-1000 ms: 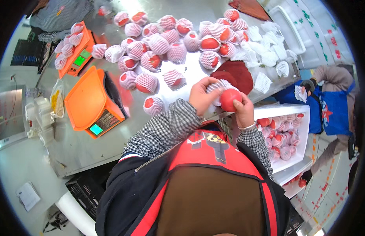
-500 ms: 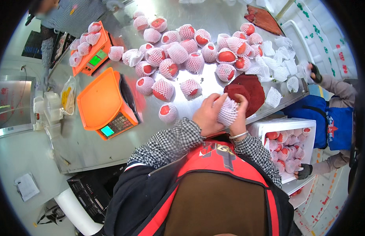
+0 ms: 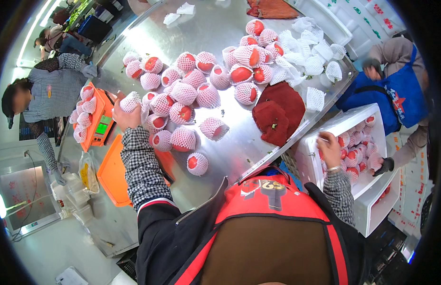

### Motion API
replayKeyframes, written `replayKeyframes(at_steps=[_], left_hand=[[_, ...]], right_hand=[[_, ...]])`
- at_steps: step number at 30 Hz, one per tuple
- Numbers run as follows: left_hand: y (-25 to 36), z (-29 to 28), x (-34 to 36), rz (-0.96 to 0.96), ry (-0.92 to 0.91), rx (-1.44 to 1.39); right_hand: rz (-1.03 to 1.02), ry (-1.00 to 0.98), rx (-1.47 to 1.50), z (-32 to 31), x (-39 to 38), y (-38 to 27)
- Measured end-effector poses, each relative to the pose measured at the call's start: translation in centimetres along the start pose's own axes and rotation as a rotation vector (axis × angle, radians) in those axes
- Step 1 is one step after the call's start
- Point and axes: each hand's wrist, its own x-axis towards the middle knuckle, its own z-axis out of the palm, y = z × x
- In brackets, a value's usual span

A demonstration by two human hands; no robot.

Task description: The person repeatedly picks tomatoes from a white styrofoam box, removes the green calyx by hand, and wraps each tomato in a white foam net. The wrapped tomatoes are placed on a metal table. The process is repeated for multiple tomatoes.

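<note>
Fruit in white netting (image 3: 130, 101) is sitting clasped in the left hand (image 3: 127, 115) beside an orange scale (image 3: 99, 132) at left, while the right hand (image 3: 329, 151), fingers loosely curled, is hanging by a foam box (image 3: 307, 166) at right; half a second earlier, both were meeting at near centre. More netted fruit (image 3: 183, 93) is crowding the steel table (image 3: 227, 159), with co-workers (image 3: 56, 90) standing left and right.

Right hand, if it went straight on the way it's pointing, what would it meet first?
Probably the rim of the white foam box, just past the right hand; height is hard to judge, so it might pass over.
</note>
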Motion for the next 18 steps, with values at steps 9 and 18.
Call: replayKeyframes(at_steps=[9, 18], left_hand=[[-0.6, 1.6, -1.1, 0.072, -0.124, 0.216], [-5.0, 2.3, 1.5, 0.296, -0.649, -0.116]], right_hand=[[0.190, 0.140, 0.038, -4.8, -2.3, 2.2], [-0.070, -0.176, -0.123, 3.1, 4.5, -4.4]])
